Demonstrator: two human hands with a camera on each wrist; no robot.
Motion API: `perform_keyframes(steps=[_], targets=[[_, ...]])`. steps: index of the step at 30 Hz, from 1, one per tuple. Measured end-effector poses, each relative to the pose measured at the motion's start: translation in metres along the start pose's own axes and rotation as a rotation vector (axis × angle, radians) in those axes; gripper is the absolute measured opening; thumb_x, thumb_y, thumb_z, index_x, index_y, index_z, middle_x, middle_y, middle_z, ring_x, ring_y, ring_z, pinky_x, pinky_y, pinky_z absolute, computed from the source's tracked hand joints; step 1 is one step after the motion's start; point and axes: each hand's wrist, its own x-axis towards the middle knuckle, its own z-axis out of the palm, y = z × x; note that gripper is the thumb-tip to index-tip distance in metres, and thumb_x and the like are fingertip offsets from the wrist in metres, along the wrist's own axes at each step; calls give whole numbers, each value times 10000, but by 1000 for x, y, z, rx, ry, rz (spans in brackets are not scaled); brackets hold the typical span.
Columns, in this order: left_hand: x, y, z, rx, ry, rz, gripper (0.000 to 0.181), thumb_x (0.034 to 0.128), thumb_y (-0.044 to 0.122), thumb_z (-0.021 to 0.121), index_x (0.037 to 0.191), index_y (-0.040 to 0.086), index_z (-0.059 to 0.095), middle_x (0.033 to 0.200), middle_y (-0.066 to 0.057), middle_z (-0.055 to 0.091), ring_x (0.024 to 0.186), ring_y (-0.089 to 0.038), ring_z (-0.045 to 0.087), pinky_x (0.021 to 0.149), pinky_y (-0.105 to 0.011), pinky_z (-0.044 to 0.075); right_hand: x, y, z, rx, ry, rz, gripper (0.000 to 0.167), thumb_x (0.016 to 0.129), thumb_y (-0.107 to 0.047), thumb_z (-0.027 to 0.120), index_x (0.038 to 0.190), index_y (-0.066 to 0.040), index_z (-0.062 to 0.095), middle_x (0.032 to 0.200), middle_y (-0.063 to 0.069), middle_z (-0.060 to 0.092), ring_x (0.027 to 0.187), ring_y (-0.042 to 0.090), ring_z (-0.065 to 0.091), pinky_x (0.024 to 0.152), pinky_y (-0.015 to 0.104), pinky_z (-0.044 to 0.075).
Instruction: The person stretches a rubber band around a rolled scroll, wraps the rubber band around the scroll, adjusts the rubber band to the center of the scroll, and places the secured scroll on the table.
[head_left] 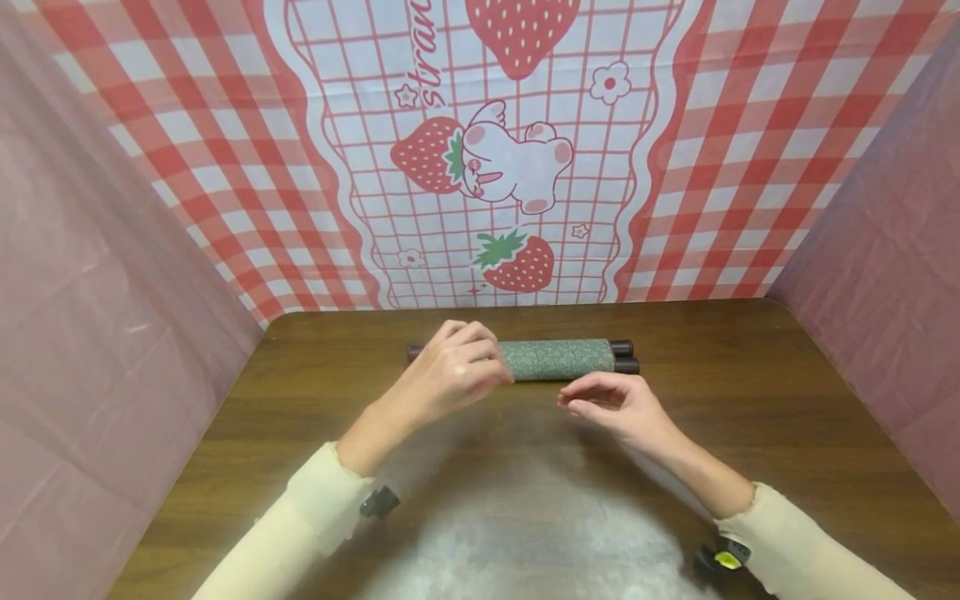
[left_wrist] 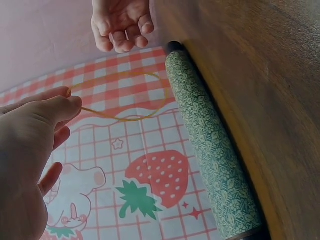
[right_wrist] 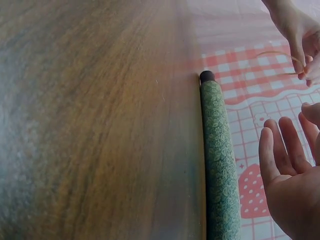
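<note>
A rolled scroll [head_left: 562, 360] with green patterned covering lies across the back of the table, dark rod ends [head_left: 627, 365] sticking out at its right. In front of its left part is my left hand [head_left: 456, 368], hiding some of it. The left wrist view shows that hand pinching a thin yellow rubber band [left_wrist: 129, 120] between thumb and forefinger, the loop hanging out towards the other hand. My right hand [head_left: 621, 405] hovers just in front of the scroll's right end. Its fingers [right_wrist: 285, 150] are relaxed and apart, and they hold nothing.
The brown wooden table [head_left: 247, 417] carries the scroll near its back edge. Behind it hangs a red-and-white checked cloth [head_left: 712, 167] with strawberry prints. Pink curtains [head_left: 112, 292] close off both sides. A small dark device [head_left: 379, 502] sits at the left wrist.
</note>
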Motion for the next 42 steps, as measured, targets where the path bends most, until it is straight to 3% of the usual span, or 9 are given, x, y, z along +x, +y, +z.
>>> perform_keyframes(steps=[26,42], targets=[[13,5,1,-4,-30,21,126,902,139,942,980,210,874,985,97,846,1089,-161,744,999,-381,609,5,-2,8,2,-10,6,174,1039,26,735,1184,117,766,1104,-165,845,1026,28,823,896,247,689],[16,8,4,-30,-41,23,146,899,105,936,984,203,869,994,96,850,1101,-156,746,1008,-380,612,9,0,17,89,-13,-3,206,1034,35,735,1192,166,736,1103,-110,864,1022,107,849,893,298,702]])
